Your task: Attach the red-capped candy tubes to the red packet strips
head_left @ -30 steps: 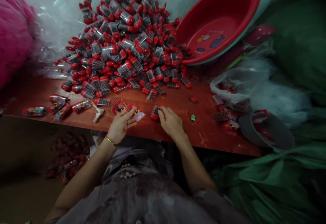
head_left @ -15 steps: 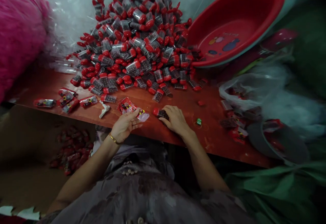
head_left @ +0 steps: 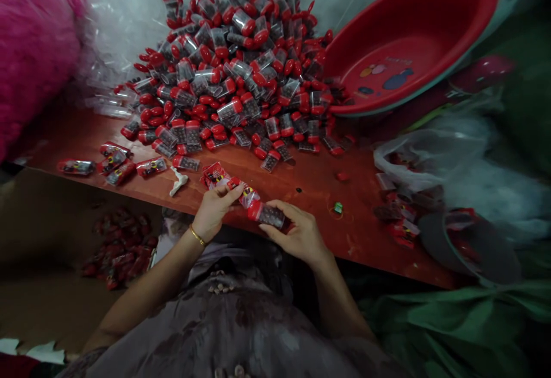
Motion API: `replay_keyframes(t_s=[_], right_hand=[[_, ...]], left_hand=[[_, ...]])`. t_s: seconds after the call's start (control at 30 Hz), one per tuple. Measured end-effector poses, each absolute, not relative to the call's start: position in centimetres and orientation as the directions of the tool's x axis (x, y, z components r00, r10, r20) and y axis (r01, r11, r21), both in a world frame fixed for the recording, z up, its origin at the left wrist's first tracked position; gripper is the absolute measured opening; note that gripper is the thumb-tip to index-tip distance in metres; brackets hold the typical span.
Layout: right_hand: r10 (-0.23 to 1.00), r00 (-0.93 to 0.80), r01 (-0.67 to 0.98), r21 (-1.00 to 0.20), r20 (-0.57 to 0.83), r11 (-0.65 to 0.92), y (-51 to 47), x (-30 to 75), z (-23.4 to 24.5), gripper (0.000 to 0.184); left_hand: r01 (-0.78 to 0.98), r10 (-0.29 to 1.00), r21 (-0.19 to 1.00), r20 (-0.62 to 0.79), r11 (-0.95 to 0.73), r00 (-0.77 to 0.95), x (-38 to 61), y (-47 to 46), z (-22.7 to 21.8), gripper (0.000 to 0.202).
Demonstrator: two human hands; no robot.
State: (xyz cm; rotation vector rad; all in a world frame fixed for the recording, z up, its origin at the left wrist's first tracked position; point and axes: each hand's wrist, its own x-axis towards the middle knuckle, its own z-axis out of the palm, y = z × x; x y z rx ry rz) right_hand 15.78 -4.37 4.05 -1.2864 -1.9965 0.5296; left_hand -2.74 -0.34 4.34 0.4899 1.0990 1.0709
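Note:
My left hand point(head_left: 214, 209) pinches a printed red-and-clear plastic sleeve point(head_left: 248, 195) between thumb and fingers. In my right hand point(head_left: 297, 229) is a clear bottle with a red cap point(head_left: 270, 215), dark beads or pellets showing through its wall. The bottle's red end meets the sleeve's near end; whether it is inside cannot be made out. More flat printed sleeves point(head_left: 214, 175) lie on the table just beyond my left fingers. Several wrapped bottles point(head_left: 151, 166) rest to the left, beside a crumpled white scrap point(head_left: 178, 182).
A large heap of red-capped bottles point(head_left: 232, 80) covers the back of the table point(head_left: 327, 189). A red basin point(head_left: 413, 39) tilts against it at right. Further right are a plastic bag point(head_left: 426, 154) and a grey bowl point(head_left: 443, 246). Below left, a cardboard box point(head_left: 38, 234) holds red packets.
My right hand has lifted the bottle off the table and brought it left and nearer to the sleeve. The sleeve in my left hand now touches the bottle's red end.

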Motion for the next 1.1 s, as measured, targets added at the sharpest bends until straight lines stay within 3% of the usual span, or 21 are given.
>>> replay_keyframes(t_s=[0.13, 0.33, 0.57, 0.7, 0.87, 1.0, 1.1], right_hand=[[0.919, -0.206, 0.634, -0.669, 0.336, 0.387, -3.9, 15.2, 3.4, 0.031], [0.915, -0.162, 0.642, -0.665, 0.369, 0.382, -3.9, 14.1, 2.6, 0.029], [0.811, -0.043, 0.76, -0.508, 0.584, 0.406, -3.7, 11.2, 1.2, 0.03], [0.789, 0.025, 0.744, -0.538, 0.614, 0.395, -3.3, 10.1, 0.9, 0.028], [0.854, 0.089, 0.612, -0.705, 0.512, 0.359, -3.1, 9.5, 1.2, 0.022], [0.954, 0.145, 0.323, -0.923, 0.264, 0.206, -3.4, 9.3, 0.7, 0.025], [0.988, 0.119, 0.09, -0.992, 0.098, 0.088, -4.1, 9.6, 0.3, 0.028]], left_hand=[[-0.438, 0.908, 0.813, -0.417, 0.385, 0.023, -2.9, -0.5, 4.5, 0.032], [-0.522, 0.901, 0.767, -0.434, 0.374, 0.006, -2.3, -0.5, 4.8, 0.039], [-0.598, 0.895, 0.705, -0.442, 0.381, 0.05, -0.4, -1.1, 3.4, 0.041], [-0.582, 0.913, 0.726, -0.402, 0.367, 0.073, -0.3, -1.1, 3.3, 0.035], [-0.543, 0.918, 0.758, -0.392, 0.362, 0.064, -1.0, -0.5, 3.6, 0.036], [-0.514, 0.934, 0.783, -0.338, 0.349, 0.118, -1.5, 0.0, 3.7, 0.032], [-0.51, 0.934, 0.786, -0.335, 0.349, 0.124, -1.9, 0.1, 3.4, 0.03]])
